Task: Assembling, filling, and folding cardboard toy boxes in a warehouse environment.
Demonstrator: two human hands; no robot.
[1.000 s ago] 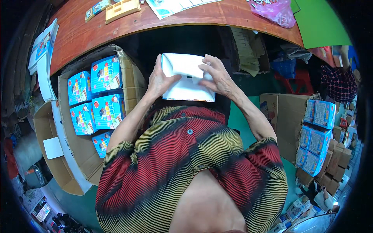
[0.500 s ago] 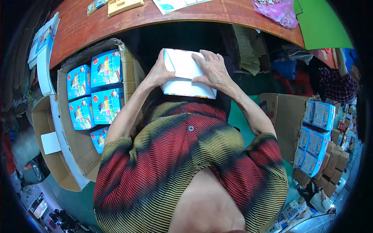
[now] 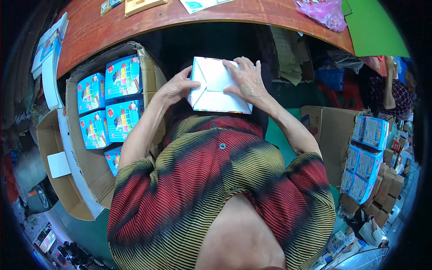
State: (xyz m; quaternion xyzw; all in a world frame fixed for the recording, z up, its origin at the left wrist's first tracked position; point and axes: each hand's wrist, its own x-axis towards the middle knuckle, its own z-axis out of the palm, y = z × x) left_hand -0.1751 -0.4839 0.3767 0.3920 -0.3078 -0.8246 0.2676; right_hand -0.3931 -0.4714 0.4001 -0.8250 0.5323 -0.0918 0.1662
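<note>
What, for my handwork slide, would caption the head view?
Left hand at the edge, right hand on the folded flaps of a white-faced carton, beside a corrugated box of blue cartons.

The carton (image 3: 213, 78) is showing plain white flaps and a thin multicoloured edge. Left of the carton, boxes (image 3: 122, 77) are displaying bright blue faces with multicoloured print. On the carton's near side, a shirt (image 3: 202, 180) is blending red, yellow and black in fine stripes. Beyond the carton, the surface (image 3: 252, 13) is showing reddish brown.
</note>
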